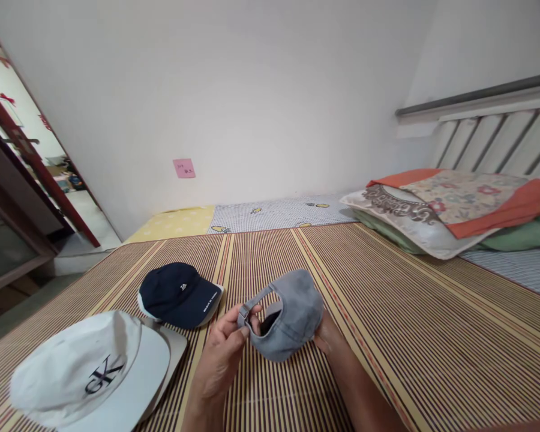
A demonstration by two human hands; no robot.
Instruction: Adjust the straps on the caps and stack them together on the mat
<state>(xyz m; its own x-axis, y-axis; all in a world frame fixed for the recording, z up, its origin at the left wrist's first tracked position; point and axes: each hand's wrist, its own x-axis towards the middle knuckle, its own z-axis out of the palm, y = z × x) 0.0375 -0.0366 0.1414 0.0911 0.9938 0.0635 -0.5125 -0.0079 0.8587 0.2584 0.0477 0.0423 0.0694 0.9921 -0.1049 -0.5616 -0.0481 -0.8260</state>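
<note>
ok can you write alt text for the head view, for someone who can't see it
A person's left hand holds a gray cap by its back strap over a striped mat; the right hand, mostly hidden, is at its other side. To the left lie a navy cap and, nearer, a white cap. A pink note is on the wall.

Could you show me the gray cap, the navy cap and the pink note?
Gray cap (297,313): head view, on its crown.
Navy cap (173,293): head view, on its crown.
Pink note (184,168): head view, on its middle.
</note>
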